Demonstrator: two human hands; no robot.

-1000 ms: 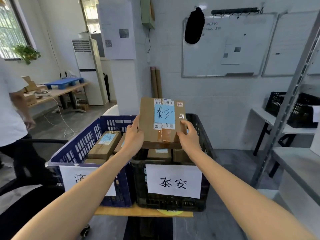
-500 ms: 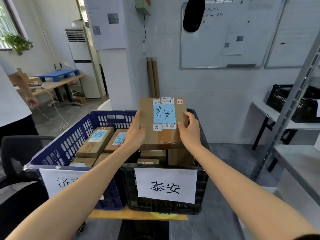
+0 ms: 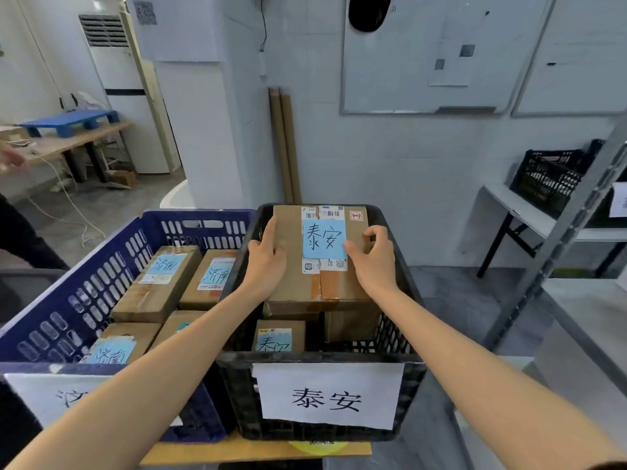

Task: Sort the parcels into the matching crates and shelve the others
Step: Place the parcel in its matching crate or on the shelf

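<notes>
Parcel (image 3: 339,286) lies flat in the back half of the black crate (image 3: 239,395), on top of other boxes, one of which, a small box (image 3: 276,337), shows in front of it. Its label (image 3: 324,239) faces up and carries the same two characters as the sign (image 3: 327,396) on the crate's front, so I judge this is the matching crate. The blue crate (image 3: 101,266), touching it on the left, holds boxes marked with a different name. Both hands meet the parcel from opposite sides, which I read as steadying it level while it settles onto the stack. The left hand (image 3: 268,259) has its fingers straight and close together along the parcel's left edge, with the palm lying on the top face. The right hand (image 3: 373,262) has its thumb on the top face at the label's corner and its fingers curled at the right edge, a loose pinch with a gap showing between thumb and fingers. I cannot tell whether the parcel's full weight is on the boxes below, so I would loosen the grip slowly.
</notes>
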